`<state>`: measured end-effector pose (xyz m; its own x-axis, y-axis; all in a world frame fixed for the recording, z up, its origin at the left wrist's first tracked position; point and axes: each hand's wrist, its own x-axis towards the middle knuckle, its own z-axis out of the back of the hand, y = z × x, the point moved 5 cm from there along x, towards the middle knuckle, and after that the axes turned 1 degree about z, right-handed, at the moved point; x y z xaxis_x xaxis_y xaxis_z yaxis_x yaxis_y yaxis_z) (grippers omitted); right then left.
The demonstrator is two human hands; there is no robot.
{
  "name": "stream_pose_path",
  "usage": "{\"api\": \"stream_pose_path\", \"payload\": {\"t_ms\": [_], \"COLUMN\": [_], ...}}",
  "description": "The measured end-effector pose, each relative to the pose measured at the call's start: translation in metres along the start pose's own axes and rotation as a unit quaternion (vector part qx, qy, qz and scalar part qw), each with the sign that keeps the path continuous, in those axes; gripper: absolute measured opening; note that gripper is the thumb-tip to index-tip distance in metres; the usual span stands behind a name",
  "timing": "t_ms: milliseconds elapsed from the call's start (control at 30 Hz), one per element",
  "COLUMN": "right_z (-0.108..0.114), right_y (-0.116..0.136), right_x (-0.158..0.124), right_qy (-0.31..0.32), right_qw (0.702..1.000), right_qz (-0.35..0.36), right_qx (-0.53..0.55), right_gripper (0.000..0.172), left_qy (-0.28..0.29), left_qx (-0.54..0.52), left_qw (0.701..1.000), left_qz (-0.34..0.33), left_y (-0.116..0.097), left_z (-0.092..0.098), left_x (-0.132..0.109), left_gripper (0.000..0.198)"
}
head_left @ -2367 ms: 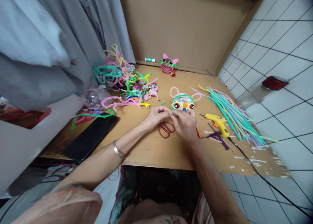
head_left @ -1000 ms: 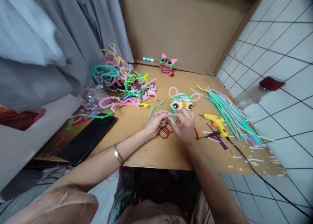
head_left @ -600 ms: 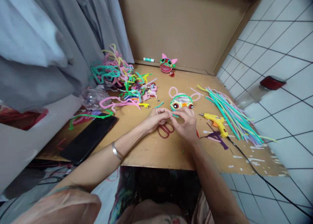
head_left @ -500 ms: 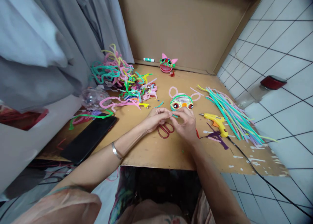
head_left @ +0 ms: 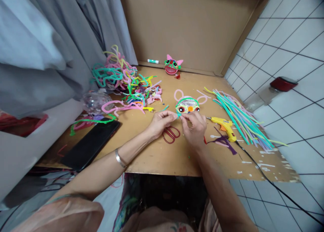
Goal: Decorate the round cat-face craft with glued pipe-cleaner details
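Note:
A short teal pipe cleaner (head_left: 178,115) spans the small gap between my fingertips. My left hand (head_left: 163,121) pinches its left end, and my right hand (head_left: 194,126) pinches its right end. Just beyond them lies a round craft face (head_left: 187,105) with bulging eyes, an orange nose and pink loop ears; my fingers hide its lower part. Red-handled scissors (head_left: 171,134) rest on the table below my hands, their blades covered by my left hand.
To the right are a yellow glue gun (head_left: 224,126) with a black cord, purple strands (head_left: 226,143) and a bundle of pipe cleaners (head_left: 243,119). Tangled pipe cleaners (head_left: 121,75) and a black phone (head_left: 91,144) lie left. A finished-looking craft head (head_left: 172,66) and glue stick (head_left: 153,61) sit behind.
My fingertips have drawn slightly apart, so more of the teal pipe cleaner shows between them. My right hand has turned a little and shifted right. The other things stay in place.

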<state>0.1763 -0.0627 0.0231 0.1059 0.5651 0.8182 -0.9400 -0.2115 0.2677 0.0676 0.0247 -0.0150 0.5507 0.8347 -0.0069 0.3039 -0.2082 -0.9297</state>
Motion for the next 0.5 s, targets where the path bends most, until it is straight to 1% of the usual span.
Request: {"api": "stream_pose_path", "payload": {"t_ms": [100, 233, 367, 500], "right_z": [-0.004, -0.011, -0.012, -0.011], "right_y": [0.001, 0.006, 0.011, 0.012], "right_x": [-0.004, -0.008, -0.009, -0.009], "right_qy": [0.001, 0.030, 0.036, 0.040], "right_qw": [1.000, 1.000, 0.999, 0.999], "right_qz": [-0.002, -0.003, -0.001, 0.004], "right_qx": [0.001, -0.002, -0.014, -0.019], "right_gripper": [0.012, 0.013, 0.012, 0.012], "left_qy": [-0.017, -0.032, -0.033, -0.027], "left_qx": [-0.025, -0.081, -0.120, -0.136], "left_qw": [1.000, 0.996, 0.992, 0.990], "left_qz": [-0.001, 0.006, 0.017, 0.030], "left_y": [0.002, 0.006, 0.011, 0.017], "left_z": [0.000, -0.002, -0.004, -0.005], "left_x": [-0.001, -0.004, -0.005, -0.006], "left_gripper": [0.031, 0.030, 0.030, 0.028]}}
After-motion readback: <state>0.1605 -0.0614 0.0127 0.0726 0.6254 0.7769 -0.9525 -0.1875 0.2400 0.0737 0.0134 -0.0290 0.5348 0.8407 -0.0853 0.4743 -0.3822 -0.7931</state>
